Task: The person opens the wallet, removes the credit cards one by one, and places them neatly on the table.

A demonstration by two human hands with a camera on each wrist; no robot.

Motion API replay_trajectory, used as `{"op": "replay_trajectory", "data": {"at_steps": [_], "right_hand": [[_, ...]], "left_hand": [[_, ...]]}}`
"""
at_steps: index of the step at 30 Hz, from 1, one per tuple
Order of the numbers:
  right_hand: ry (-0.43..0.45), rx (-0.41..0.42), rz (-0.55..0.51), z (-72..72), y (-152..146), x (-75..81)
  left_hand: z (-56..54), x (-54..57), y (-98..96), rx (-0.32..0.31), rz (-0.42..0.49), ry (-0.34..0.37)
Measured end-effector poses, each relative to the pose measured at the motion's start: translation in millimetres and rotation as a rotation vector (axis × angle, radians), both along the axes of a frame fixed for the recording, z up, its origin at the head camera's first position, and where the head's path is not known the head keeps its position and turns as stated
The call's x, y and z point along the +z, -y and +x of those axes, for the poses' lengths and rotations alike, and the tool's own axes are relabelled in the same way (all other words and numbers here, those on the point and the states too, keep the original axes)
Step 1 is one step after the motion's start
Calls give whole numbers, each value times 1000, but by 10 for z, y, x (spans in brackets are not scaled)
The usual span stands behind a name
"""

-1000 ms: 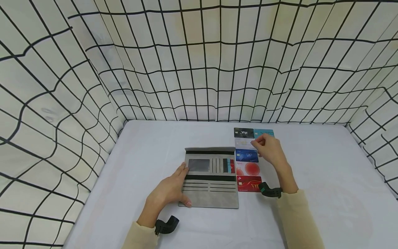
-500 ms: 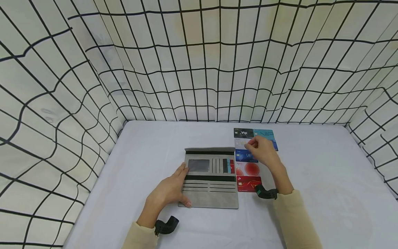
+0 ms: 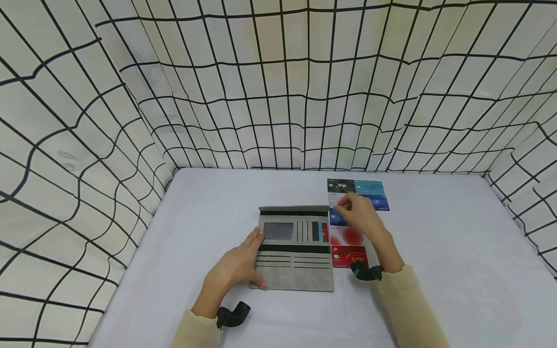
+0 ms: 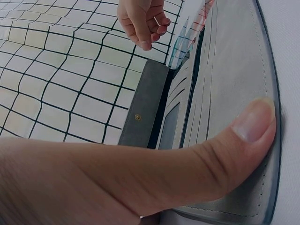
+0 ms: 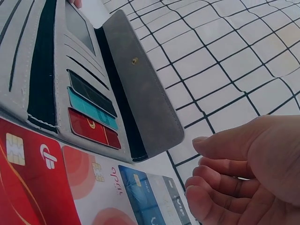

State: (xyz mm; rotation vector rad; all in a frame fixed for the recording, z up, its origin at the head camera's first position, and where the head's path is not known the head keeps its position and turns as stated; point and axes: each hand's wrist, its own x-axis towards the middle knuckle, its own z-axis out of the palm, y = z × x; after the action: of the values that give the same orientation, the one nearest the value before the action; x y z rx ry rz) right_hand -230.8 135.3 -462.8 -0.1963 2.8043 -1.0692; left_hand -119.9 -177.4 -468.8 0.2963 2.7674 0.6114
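Note:
A grey wallet [image 3: 300, 282] lies unfolded on the white table, with dark, teal and red cards [image 5: 93, 129] tucked in its slots. My left hand [image 3: 235, 265] rests on its left side, fingers straight along the edge and thumb [image 4: 255, 124] across the front corner. Above the column of cards to the wallet's right hovers my right hand [image 3: 363, 212], fingers loosely curled. Its fingertips overlap the blue card [image 3: 337, 217] and a pale card [image 3: 334, 198] in the head view. The right wrist view shows nothing between thumb and fingers [image 5: 201, 176].
Beyond the hand lie a black Vip card [image 3: 341, 185], a teal card [image 3: 369, 187] and another blue card [image 3: 378, 203]. Nearer are a white card with red circles [image 3: 352, 236] and a red card [image 3: 344, 256]. Black-gridded white cloth [image 3: 278, 111] surrounds the table's back and sides.
My right hand has moved left and slightly nearer, from over the teal and right-hand blue cards toward the wallet, uncovering those two. The left hand and wallet have stayed put.

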Motion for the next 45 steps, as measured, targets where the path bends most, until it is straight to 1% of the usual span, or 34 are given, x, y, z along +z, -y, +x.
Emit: {"op": "replay_trajectory", "data": {"at_steps": [7,16,23,30,37,45], "right_hand": [[13,9,2,8,66,-31],[16,44,10,4,148,-58],[1,58,45,14,159,-60],[-5,128,40,26,205,-71],[42,169,43,51,292,-95],[54,222,56,88,379,-141]], "left_hand": [[-6,-3,-2,1,1,2],[-10,4,-5,0,1,6],[-13,7,-9,-3,-4,3],[-14,1,-9,0,-5,2],[-9,0,-9,6,-9,7],[-5,3,-7,1,-12,4]]}}
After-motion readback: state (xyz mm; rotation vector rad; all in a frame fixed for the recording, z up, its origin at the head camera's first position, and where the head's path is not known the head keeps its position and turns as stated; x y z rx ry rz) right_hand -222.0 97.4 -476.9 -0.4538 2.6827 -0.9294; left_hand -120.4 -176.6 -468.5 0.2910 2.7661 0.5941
